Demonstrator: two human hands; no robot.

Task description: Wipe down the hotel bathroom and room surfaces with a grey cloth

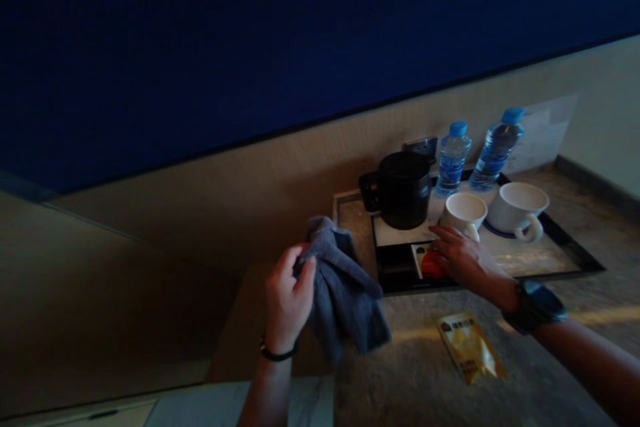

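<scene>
Overhead, a dark blue panel [280, 33] is filling the whole upper half of the view, from nine o'clock across to three. Below it a pale wall [260, 180] is running down to a stone-patterned counter [550, 320], which is spreading over the four and five o'clock region.

A black tray [575, 257] is sitting on the counter at about three o'clock. It is carrying a black kettle [403, 190] at its left end, two water bottles with blue caps [453, 157] [495, 147] standing behind at two o'clock, and two white cups [464, 213] [517, 210] just in front of the bottles. A wall socket [423, 145] is showing just above the kettle.

The left hand [286, 300], at six o'clock, is closing its fingers around a grey cloth [345, 287], which is hanging bunched from the grip above the counter edge. A dark band is circling that wrist.

The right hand [463, 260], wearing a dark watch [537, 303], is lying flat with fingers spread on the tray's front left compartment, its fingertips touching a small red packet [430, 267]; it is gripping nothing that I can make out.

A yellow sachet [470, 347] is lying loose on the counter at five o'clock, just in front of the tray and apart from both hands.
</scene>
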